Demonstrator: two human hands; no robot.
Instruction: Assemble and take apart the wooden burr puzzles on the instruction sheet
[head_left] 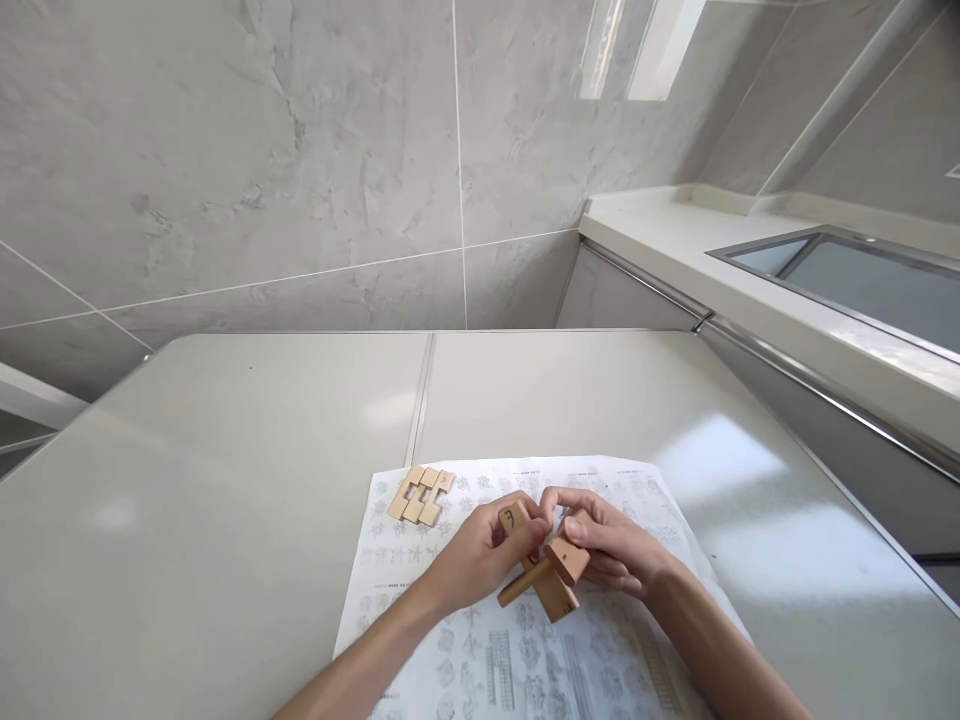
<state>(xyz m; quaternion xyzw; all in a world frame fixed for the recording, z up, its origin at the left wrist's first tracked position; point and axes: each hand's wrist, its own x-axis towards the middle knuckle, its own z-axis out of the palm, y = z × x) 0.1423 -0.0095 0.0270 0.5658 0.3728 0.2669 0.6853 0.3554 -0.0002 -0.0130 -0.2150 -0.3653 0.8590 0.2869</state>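
Observation:
Several interlocked wooden puzzle pieces (556, 594) are held between my two hands, above a printed sheet. My left hand (491, 545) is closed on the left side of the cluster, its thumb by a block with a dark mark like a 3. Around the right side, my right hand (611, 545) grips a reddish block with its thumb on top. A rod-like piece juts out toward the lower left. My fingers hide part of how the pieces join. Notched wooden pieces (421, 496) lie side by side on the sheet's upper left, apart from my hands.
The white paper sheet (405, 580) carries printed line drawings of puzzle shapes. Beneath it is a glossy pale table (225, 520) with a seam across it. A white counter (675, 240) with an inset sink stands at the right, and a grey tiled wall (337, 150) behind.

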